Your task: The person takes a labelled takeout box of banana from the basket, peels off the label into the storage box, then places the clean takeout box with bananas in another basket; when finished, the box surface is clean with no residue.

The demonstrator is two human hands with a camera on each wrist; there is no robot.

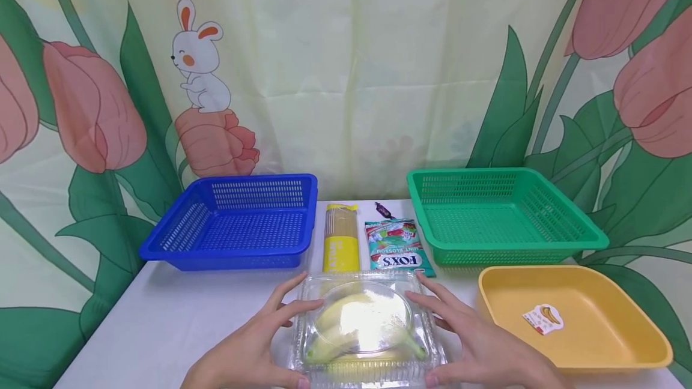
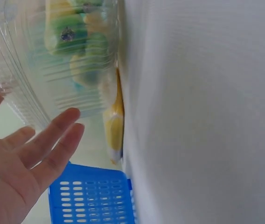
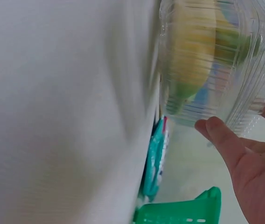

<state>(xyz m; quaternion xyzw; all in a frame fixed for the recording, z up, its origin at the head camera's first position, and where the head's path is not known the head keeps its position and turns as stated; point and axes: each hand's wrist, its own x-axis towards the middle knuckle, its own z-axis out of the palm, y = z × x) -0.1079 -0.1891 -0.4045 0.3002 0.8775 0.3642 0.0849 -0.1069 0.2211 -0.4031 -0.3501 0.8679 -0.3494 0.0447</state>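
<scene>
A clear plastic clamshell container [image 1: 373, 372] with bananas [image 1: 332, 344] inside stands at the near middle of the table, its lid down and glare on top. My left hand [image 1: 248, 347] holds its left side, fingers at the lid's rim and thumb at the near left corner. On the opposite side my right hand [image 1: 476, 347] grips it likewise, thumb at the near right corner. The left wrist view shows the left fingertips [image 2: 72, 113] against the ribbed side wall. In the right wrist view, the right fingertips [image 3: 214, 123] are at the container's other wall.
Behind the container lie a yellow-labelled clear packet [image 1: 340, 251], a green Fox's candy bag [image 1: 397, 245] and a dark wrapped candy [image 1: 383, 210]. A blue basket [image 1: 227, 256] stands back left, a green basket [image 1: 503, 251] back right. A yellow tub [image 1: 584, 359] at right holds a banana-picture card [image 1: 543, 318].
</scene>
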